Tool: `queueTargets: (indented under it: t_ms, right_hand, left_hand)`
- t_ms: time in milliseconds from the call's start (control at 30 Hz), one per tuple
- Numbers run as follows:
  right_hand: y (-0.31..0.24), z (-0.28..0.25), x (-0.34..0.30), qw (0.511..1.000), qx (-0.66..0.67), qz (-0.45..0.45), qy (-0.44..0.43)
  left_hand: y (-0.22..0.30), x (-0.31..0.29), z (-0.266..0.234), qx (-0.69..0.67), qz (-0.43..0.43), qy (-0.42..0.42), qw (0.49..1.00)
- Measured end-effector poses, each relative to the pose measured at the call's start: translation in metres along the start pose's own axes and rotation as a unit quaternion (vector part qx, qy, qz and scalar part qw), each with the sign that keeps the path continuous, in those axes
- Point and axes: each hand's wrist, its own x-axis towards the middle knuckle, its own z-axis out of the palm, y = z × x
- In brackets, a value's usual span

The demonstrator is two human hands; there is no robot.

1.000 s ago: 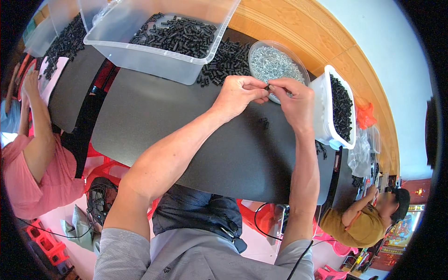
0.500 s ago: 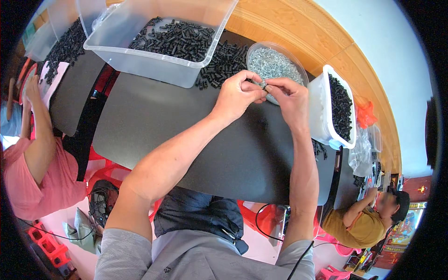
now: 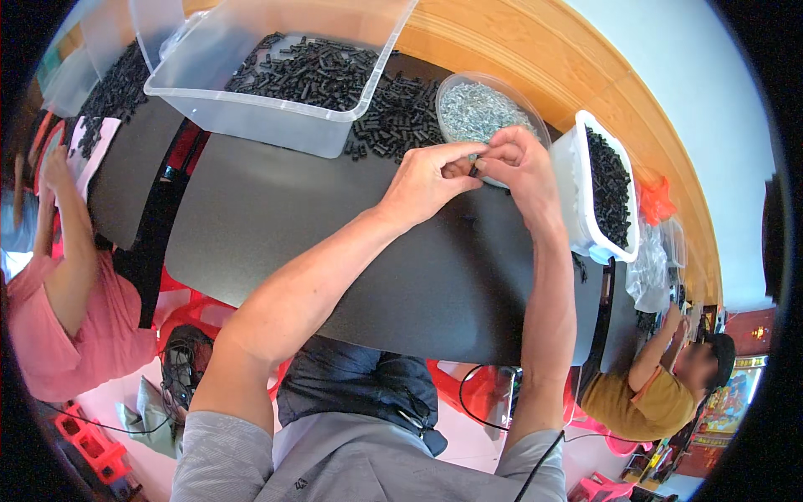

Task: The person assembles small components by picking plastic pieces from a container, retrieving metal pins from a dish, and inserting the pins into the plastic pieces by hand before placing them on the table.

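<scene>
My left hand (image 3: pixel 422 182) and my right hand (image 3: pixel 527 177) meet above the table, just in front of a round clear tub (image 3: pixel 446 109) of small silvery metal pieces. Between their fingertips is a small black plastic part (image 3: pixel 475 168). The left thumb and fingers are closed around it, and the right thumb and forefinger pinch at the same spot. Fingers hide most of the part, so whether a metal piece is with it I cannot tell. Behind my left hand lies a pile of similar black parts (image 3: pixel 397 117).
A large clear bin (image 3: pixel 259 125) of black parts stands at the back left. To the right is a white tub (image 3: pixel 573 180) of black parts. People sit at the far left (image 3: pixel 75 326) and far right (image 3: pixel 627 402). The dark table (image 3: pixel 276 209) meets a wooden panel behind.
My right hand has turned, its fingers curling more over the fingertips of my left. My left hand's forefinger has straightened, and the hands remain together. The person at right has raised an arm.
</scene>
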Motion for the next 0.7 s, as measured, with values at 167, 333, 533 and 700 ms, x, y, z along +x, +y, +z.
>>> queueTargets:
  t_ms: [167,333,533,700]
  right_hand:
    - [0.002,-0.006,0.001,0.999,0.012,0.017,-0.029]
    - [0.002,-0.006,0.000,0.998,0.029,0.027,-0.052]
    - [0.000,-0.014,0.000,0.995,0.051,0.038,-0.078]
    - [0.003,-0.011,0.001,0.994,0.000,0.063,-0.084]
  left_hand:
    - [-0.001,-0.001,0.001,0.055,0.072,-0.001,0.996]
    - [-0.005,0.000,0.002,0.093,0.118,0.021,0.988]
    - [-0.006,0.001,0.001,0.059,0.129,0.048,0.989]
    - [-0.002,0.000,0.000,0.073,0.125,0.055,0.988]
